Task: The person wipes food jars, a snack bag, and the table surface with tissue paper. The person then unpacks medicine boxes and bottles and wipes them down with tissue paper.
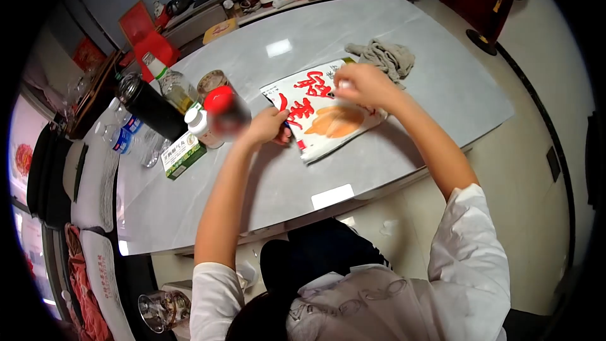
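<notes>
A white food packet (pixel 331 123) with large red characters and a picture of golden-brown food lies on the grey table. My left hand (pixel 270 127) is closed on the packet's left edge, with the fingertips curled at the edge. Over the packet's upper right part, my right hand (pixel 365 85) is closed with its fingers pinched together; what they hold, if anything, is too small to make out. A crumpled grey cloth (pixel 386 57) rests just beyond the right hand.
Left of my left hand stand a red-lidded jar (pixel 222 107), a white bottle (pixel 201 127), a black flask (pixel 148 106), a glass bottle (pixel 173 85) and clear plastic bottles (pixel 120 139). A green-and-white box (pixel 183 155) lies nearby. The table's (pixel 271 196) near edge faces me.
</notes>
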Available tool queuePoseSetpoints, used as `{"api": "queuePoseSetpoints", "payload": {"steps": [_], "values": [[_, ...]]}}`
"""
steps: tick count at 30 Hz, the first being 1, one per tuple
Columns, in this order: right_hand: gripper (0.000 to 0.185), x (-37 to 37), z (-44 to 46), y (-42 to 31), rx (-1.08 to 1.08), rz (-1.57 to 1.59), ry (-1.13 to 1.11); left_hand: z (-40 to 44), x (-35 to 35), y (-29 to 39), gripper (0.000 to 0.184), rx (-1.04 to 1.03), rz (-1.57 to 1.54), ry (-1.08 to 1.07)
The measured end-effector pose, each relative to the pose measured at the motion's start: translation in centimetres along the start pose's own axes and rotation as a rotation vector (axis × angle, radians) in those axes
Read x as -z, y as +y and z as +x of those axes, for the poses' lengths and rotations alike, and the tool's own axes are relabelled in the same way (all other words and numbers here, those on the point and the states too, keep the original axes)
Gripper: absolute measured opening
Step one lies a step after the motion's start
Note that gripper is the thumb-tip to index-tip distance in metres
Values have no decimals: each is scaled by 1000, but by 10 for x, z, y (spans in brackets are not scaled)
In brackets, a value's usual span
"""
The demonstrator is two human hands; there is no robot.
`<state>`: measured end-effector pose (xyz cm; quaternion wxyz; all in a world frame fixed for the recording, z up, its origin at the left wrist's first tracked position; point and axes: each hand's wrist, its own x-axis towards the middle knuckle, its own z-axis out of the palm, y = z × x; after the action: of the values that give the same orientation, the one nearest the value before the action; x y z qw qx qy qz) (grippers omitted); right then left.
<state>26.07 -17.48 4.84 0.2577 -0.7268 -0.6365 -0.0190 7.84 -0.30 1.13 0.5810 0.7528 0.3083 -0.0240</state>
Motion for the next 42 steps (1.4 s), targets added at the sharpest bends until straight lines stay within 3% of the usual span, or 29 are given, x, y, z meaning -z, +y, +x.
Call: {"api": "queuePoseSetpoints", "payload": {"steps": [2,5,8,9,10,12,13,15,19,22,24,26,28,34,39,42], "values": [[27,10,16,19,1,-141,47,2,13,19,30,37,171,-100],[35,-24,43,75,267,-176,114,20,21,29,33,50,364,-45],[46,-40,56,86,15,-49,-290,67,28,1,35,-80,750,18],[50,-34,54,74,-133,-8,-401,49,19,8,35,-135,628,106],[50,-38,53,75,-79,-41,-356,62,17,-4,35,-122,460,183],[50,-48,49,79,18,-103,-266,74,22,-13,29,-310,710,277],[50,-53,48,81,12,-145,-238,74,21,-13,29,-339,686,372],[52,-59,42,78,-119,-150,-233,68,13,-13,34,-395,622,558],[57,-68,44,68,-311,-240,-254,52,7,14,37,-365,596,718],[55,-72,47,57,-449,-267,-223,19,-16,28,33,-769,718,786],[54,-70,53,40,-547,-267,-214,3,-33,19,28,-929,706,646],[51,-67,60,27,-604,-210,-273,-23,-51,19,36,-870,839,424],[49,-70,69,17,-617,-184,-278,-35,-62,4,45,-863,965,396],[48,-103,99,-1,-629,-78,-195,-22,-52,-38,64,-564,1137,559],[44,-104,114,-7,-659,-86,-226,-11,-39,-45,54,-564,1169,606],[46,-110,112,-4,-633,-141,-106,1,-28,-48,50,-594,1136,588]]}}
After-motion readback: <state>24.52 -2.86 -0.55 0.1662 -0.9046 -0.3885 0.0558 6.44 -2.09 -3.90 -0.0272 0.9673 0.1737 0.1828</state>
